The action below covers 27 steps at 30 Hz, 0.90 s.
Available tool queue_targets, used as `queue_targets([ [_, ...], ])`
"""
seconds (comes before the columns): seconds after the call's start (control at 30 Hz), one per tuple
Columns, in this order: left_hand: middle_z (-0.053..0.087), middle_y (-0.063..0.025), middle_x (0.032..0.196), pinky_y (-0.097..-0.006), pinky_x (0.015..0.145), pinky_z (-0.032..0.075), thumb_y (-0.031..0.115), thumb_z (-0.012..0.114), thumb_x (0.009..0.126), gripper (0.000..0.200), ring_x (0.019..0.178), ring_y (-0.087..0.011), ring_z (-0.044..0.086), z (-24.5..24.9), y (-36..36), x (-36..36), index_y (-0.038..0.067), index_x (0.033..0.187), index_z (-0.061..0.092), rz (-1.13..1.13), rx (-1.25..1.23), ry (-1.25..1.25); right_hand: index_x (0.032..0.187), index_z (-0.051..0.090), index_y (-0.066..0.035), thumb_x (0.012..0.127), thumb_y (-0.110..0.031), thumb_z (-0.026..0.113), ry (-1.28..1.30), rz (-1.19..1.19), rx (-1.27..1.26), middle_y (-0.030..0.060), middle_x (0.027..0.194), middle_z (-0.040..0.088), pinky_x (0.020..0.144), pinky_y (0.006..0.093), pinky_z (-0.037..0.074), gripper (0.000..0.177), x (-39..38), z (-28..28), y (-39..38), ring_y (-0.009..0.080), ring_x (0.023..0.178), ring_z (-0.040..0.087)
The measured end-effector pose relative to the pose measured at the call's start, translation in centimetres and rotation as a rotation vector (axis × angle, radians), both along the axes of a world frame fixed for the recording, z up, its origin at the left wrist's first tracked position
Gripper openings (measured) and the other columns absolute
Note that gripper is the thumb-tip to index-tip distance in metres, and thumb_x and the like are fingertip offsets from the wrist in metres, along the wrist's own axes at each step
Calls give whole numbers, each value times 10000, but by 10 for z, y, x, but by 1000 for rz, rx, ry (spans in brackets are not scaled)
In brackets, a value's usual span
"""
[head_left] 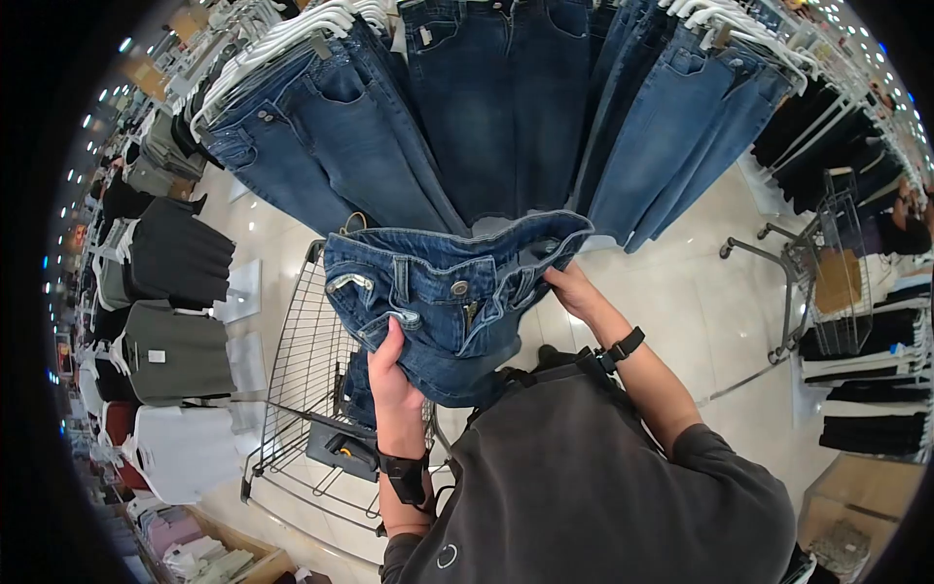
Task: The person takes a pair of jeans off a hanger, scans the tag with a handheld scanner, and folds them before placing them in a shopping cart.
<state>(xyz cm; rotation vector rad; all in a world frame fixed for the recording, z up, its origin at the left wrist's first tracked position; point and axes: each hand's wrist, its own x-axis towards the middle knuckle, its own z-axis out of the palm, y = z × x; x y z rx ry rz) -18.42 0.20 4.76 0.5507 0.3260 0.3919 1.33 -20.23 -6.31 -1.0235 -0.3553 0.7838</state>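
By hanging jeans [498, 112]: cart [300, 343] alongside, denim pair [436, 336] held two-handed

Denim pair is up, partly overlapping cart in view, waistband [428, 243] on top, front to camera. Left grip [394, 382] grasps its front, thumb outside. Right grip [574, 291] pinches the opposite side. Metal button [459, 288] at centre waist.

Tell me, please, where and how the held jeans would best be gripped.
Probably by both ends of the waistband, coming from the person's side: on these jeans it lies uppermost and gapes open, offering edges to pinch, while the denim below bunches loosely.
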Motion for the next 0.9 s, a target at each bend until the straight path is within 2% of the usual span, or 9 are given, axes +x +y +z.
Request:
queue_targets([
  [0.03, 578, -153, 1226, -445, 959, 467, 117, 514, 950, 381, 1092, -298, 587, -3, 2, -3, -7, 1305, 455, 20, 16, 2, 1290, 486, -5, 880, -209, 678, 0, -129, 15, 78, 1229, 576, 1001, 323, 386, 497, -6, 14, 8, 161, 1120, 525],
  [0.13, 588, -141, 1201, -413, 935, 479, 77, 582, 907, 398, 1064, -271, 598, 4, 2, -8, -7, 1282, 477, 167, 142, 85, 1167, 587, -5, 897, -258, 663, -63, -167, -157, 48, 1083, 641, 872, 279, 462, 378, 1, 47, 11, 126, 962, 592],
  [0.17, 590, -135, 1195, -402, 929, 481, 60, 601, 892, 410, 1058, -262, 599, 10, 0, -7, -8, 1278, 481, 243, 233, 145, 1032, 650, 13, 915, -254, 643, -122, -259, -137, 34, 962, 673, 806, 252, 486, 292, 5, 57, 11, 98, 861, 607],
  [0.3, 603, -104, 1150, -352, 898, 488, -30, 643, 829, 452, 1010, -224, 610, 7, 0, -9, -6, 1255, 494, 326, 367, 251, 891, 661, 24, 910, -269, 649, -471, -377, -324, -69, 705, 558, 600, 219, 389, 294, 33, 87, -14, 34, 667, 446],
  [0.5, 631, -71, 978, -287, 763, 501, -133, 530, 651, 469, 852, -180, 626, -7, -19, 0, -24, 1106, 558, 267, 459, 385, 940, 654, 40, 916, -267, 634, -667, -400, -317, -60, 678, 543, 591, 221, 390, 308, 54, 130, -37, 41, 647, 448],
  [0.6, 633, -65, 934, -268, 721, 494, -114, 521, 667, 406, 803, -169, 623, -15, -29, 6, -33, 1062, 572, 256, 409, 408, 938, 657, 44, 906, -249, 650, -654, -367, -294, -63, 670, 541, 577, 206, 373, 295, 59, 146, -45, 31, 638, 440],
  [0.73, 642, -116, 1023, -334, 819, 513, -71, 553, 686, 460, 911, -224, 641, -4, -54, 14, -33, 1144, 549, 258, 252, 327, 928, 665, 43, 892, -231, 670, -623, -339, -218, -70, 654, 532, 555, 200, 354, 276, 65, 155, -54, 19, 626, 429],
  [0.77, 639, -131, 1065, -367, 868, 507, -1, 603, 774, 412, 959, -238, 637, -9, -56, 12, -20, 1181, 541, 274, 274, 337, 924, 667, 42, 889, -228, 675, -615, -335, -188, -72, 649, 529, 549, 200, 350, 272, 66, 155, -54, 17, 622, 426],
  [0.9, 650, -83, 1064, -343, 856, 497, 151, 642, 883, 323, 963, -202, 635, -21, -58, 0, 9, 1163, 569, 374, 209, 437, 871, 668, 43, 883, -244, 684, -605, -284, -222, -76, 624, 516, 533, 209, 347, 288, 72, 147, -53, 21, 605, 421],
])
